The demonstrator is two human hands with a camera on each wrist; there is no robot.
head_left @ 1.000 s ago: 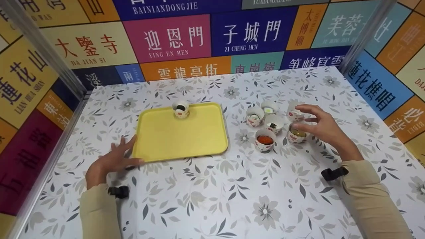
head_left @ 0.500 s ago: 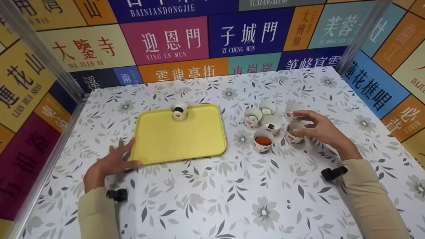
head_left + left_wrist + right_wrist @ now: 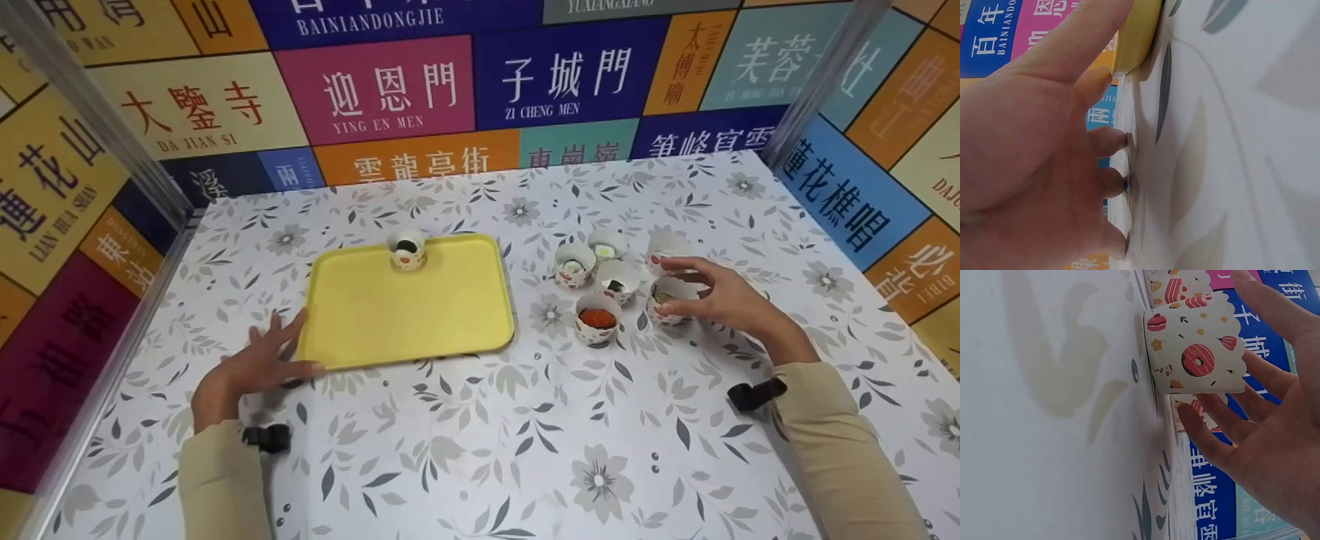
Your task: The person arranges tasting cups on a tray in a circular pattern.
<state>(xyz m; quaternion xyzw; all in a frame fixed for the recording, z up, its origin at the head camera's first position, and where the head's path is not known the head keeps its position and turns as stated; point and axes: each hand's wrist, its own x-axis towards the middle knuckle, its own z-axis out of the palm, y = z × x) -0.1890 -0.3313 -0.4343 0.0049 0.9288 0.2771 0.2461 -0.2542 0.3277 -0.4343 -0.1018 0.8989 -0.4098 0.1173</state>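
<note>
At its near left corner, a yellow tray is touched by my left hand. The thumb lies along the near edge and the other fingers spread by the left side. My right hand is around a patterned paper baking cup, nearest right in a group. In the right wrist view its fingers reach behind the cup and the thumb is held off to one side, close to the scalloped rim. The cup stands on the table; my thumb partly covers its greenish filling in the head view.
Beside the right hand stand several more paper cups, including one with orange-red filling and one partly hidden behind the fingers. Another cup with dark filling sits at the tray's back edge. Printed panels border the floral tabletop.
My right hand has come down slightly, its thumb moving from above the cup to close by its rim. My left hand stays at the tray corner.
</note>
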